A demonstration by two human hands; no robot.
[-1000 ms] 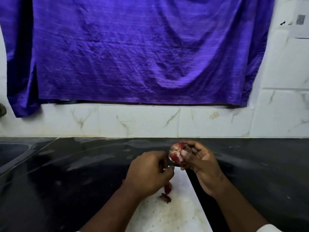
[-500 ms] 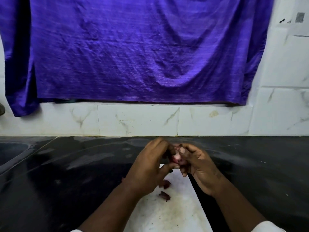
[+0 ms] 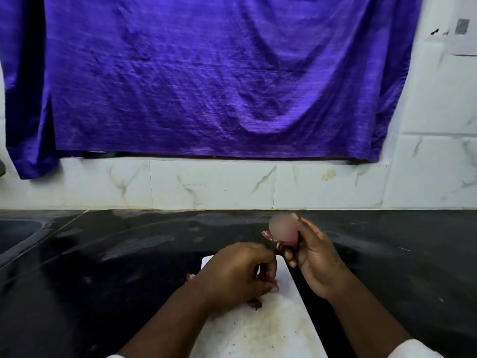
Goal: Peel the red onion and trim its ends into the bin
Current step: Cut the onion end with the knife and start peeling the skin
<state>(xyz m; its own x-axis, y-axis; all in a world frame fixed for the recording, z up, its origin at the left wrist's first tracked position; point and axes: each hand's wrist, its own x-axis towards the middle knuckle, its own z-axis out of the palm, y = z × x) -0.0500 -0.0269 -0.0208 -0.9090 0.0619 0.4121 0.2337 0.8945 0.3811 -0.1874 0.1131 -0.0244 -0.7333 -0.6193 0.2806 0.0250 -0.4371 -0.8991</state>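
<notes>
My right hand (image 3: 315, 259) grips the red onion (image 3: 284, 228) from its right side and holds it up above the black counter. The onion looks pale and blurred, and a loose strip of red skin (image 3: 268, 235) hangs off its lower left. Lower and to the left, my left hand (image 3: 240, 275) hovers over the white cutting board (image 3: 258, 334) with its fingers curled, pinching a bit of red peel (image 3: 269, 279). A small gap separates the two hands. No bin is in view.
Peel scraps lie on the board by my left hand (image 3: 255, 303) and at its left edge (image 3: 189, 276). The black counter (image 3: 103, 254) spreads to both sides, with a sink (image 3: 15, 233) at the far left. A purple cloth (image 3: 219, 81) hangs on the tiled wall.
The hands have come apart. My left hand dropped away from the onion toward the board with a piece of peel, while my right hand lifted the onion up and to the right.
</notes>
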